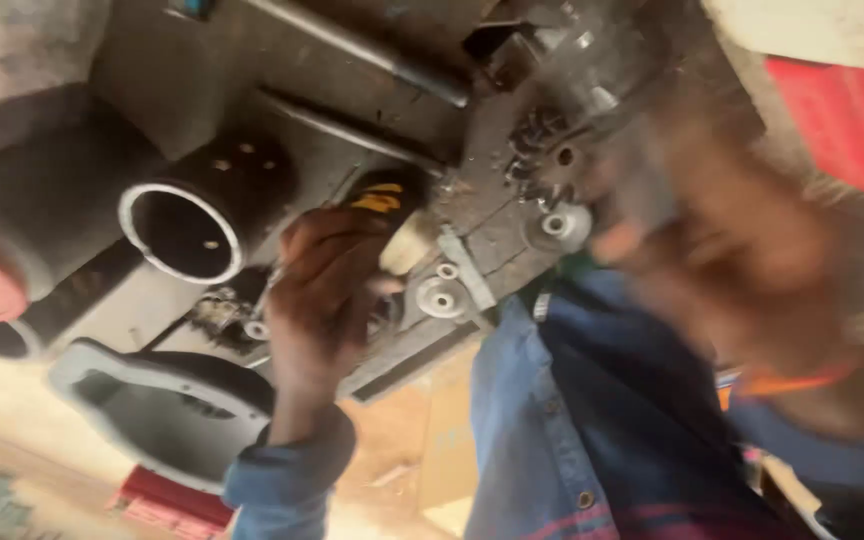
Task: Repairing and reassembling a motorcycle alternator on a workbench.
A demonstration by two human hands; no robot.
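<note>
From the head camera, the whole scene sits tilted, the grimy grey metal bench (pixel 512 240) running from ten o'clock down toward five o'clock. The left hand (pixel 327 290) is near the centre, its fingers (pixel 337 240) curled tight around a black-and-yellow handled tool with a cream-coloured end (pixel 392 215), pressed down among the parts. Just beside it at three o'clock lie two small silver round washers-like discs (pixel 442 295) on a flat grey metal strip (pixel 467 268). The right hand (pixel 742 260) is a blur at three o'clock; I cannot tell whether its fingers are spread or closed, or whether they hold anything. Near it, at one o'clock, sits a dark toothed gear (pixel 552 160) above a pale round metal cap (pixel 559 226). At nine o'clock stands a black cylinder with a white rim (pixel 197 225), and at seven o'clock a grey oval cast housing (pixel 167 405). A long steel rod (pixel 372 50) crosses at twelve o'clock. The floor below is sandy and sunlit (pixel 12 400), with something red (pixel 837 120) at two o'clock.
</note>
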